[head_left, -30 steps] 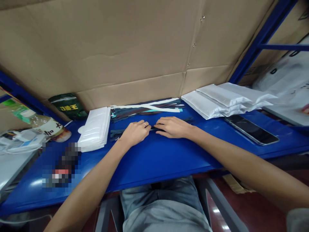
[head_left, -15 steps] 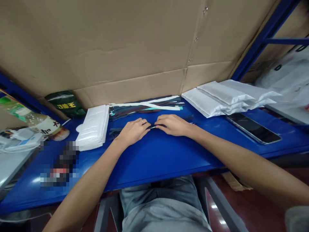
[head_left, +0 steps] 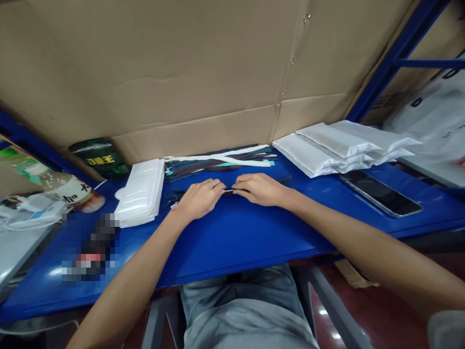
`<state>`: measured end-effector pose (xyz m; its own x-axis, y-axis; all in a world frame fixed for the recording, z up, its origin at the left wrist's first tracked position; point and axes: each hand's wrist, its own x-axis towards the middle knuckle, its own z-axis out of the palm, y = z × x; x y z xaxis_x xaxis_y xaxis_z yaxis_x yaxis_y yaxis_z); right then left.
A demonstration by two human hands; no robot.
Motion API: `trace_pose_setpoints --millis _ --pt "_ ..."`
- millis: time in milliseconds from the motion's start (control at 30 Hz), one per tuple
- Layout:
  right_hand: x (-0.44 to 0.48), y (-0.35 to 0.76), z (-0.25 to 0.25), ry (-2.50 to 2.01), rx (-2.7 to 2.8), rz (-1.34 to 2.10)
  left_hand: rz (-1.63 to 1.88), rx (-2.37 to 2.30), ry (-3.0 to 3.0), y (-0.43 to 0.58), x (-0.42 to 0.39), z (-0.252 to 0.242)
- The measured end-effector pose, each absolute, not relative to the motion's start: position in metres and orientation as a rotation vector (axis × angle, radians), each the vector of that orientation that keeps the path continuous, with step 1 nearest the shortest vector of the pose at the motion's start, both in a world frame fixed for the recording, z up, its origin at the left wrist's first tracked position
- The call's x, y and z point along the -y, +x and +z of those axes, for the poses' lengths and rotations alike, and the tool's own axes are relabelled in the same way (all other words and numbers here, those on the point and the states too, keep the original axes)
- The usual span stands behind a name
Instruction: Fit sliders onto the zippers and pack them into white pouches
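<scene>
Both bare hands met near the middle of the glossy blue tabletop (head_left: 232, 242), knuckles up and fingertips almost together. The left hand (head_left: 201, 199), with a thin silver-coloured ring (head_left: 213, 183) on one finger, was pinched closed over a narrow dark strip (head_left: 228, 192). The right hand (head_left: 260, 189) gripped the same strip from the other side, thumb below and curled fingers above. Only a short length of it showed in the small gap between the hands, just above the tabletop; the fingers hid the rest. It seemed to be soft fabric, though the piece was too small in view to be sure.

Behind the hands, along the foot of the brown cardboard wall (head_left: 181, 72), lay a flat bundle of dark, brown and turquoise strips (head_left: 218, 167), with long white strips (head_left: 247, 161) across the top. To the left of the bundle was a stack of flat white packets (head_left: 141, 191), and beyond it a dark green pouch with yellow lettering (head_left: 100, 159) leaned by the wall. A clear plastic bottle with a pale label (head_left: 74, 191) lay tilted farther left. On the right, puffy white packets (head_left: 327, 148) were piled up, with a black-screened phone (head_left: 381, 193) lying just in front of them.
</scene>
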<state>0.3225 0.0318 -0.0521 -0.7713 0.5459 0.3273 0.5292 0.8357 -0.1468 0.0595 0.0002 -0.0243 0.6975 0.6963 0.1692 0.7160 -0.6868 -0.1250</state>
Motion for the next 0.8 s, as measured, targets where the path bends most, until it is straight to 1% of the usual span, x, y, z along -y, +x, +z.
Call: trace_pose_setpoints --millis 200,267,433,533,667,800 --pt "-0.028 0.322 -0.041 -0.775 2.625 0.360 -0.087 1.230 -2.748 0.066 0.005 -0.021" --pt "-0.027 0.323 -0.035 -0.770 2.637 0.510 -0.124 1.276 -2.802 0.064 0.005 -0.019" --pt "-0.019 0.326 -0.020 -0.756 2.607 0.865 -0.316 1.350 -3.241 0.056 0.007 -0.006" --pt "-0.012 0.325 -0.015 -0.751 2.544 0.955 -0.411 1.385 -3.434 0.056 0.010 0.004" --pt "-0.010 0.327 -0.013 -0.788 2.447 1.096 -0.518 1.398 -3.528 0.057 0.014 0.011" --pt "-0.013 0.333 -0.013 -0.820 2.433 1.180 -0.834 1.555 -3.615 0.052 0.014 0.013"
